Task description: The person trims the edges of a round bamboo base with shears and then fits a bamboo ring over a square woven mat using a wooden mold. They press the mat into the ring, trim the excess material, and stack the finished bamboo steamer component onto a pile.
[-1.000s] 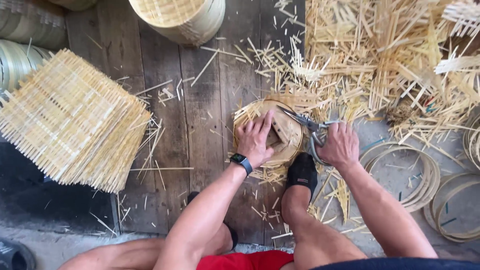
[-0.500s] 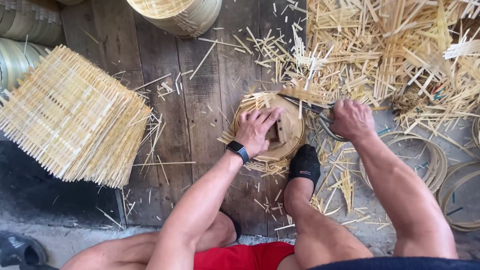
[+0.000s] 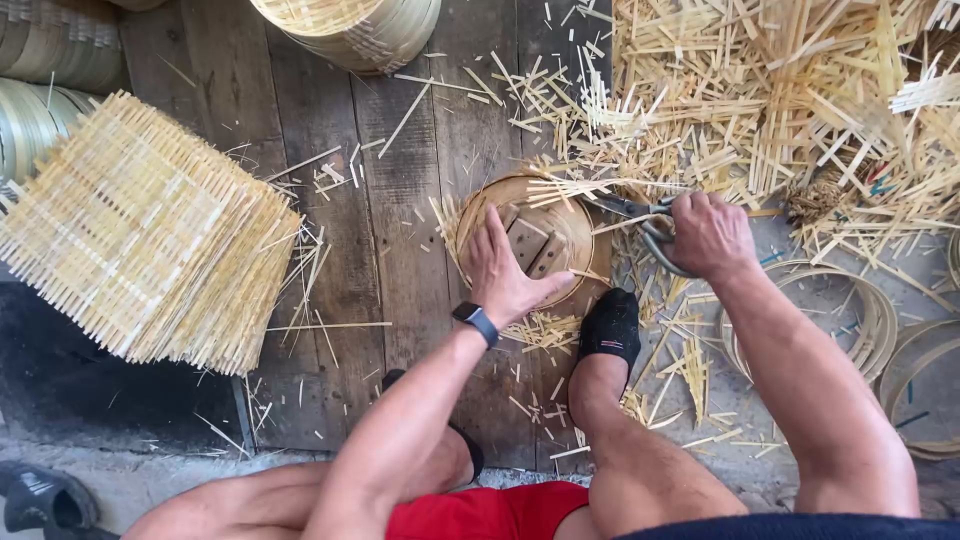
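A round woven bamboo disc [image 3: 545,205] with a wooden block on it lies on the plank floor. My left hand [image 3: 505,272] presses flat on it, fingers spread, a dark watch on the wrist. My right hand [image 3: 708,235] grips a pair of metal shears [image 3: 632,210] whose blades reach the disc's right edge, where bamboo strips stick out. My foot in a black sock [image 3: 610,325] rests just below the disc.
A stack of square woven bamboo mats [image 3: 140,235] lies at the left. A round bamboo basket [image 3: 350,30] stands at the top. Cut bamboo strips [image 3: 780,90] pile at the upper right. Bamboo hoops [image 3: 870,320] lie at the right.
The view has shifted. My right hand with the shears has moved up along the disc's right edge. My left hand stays pressed on the disc.
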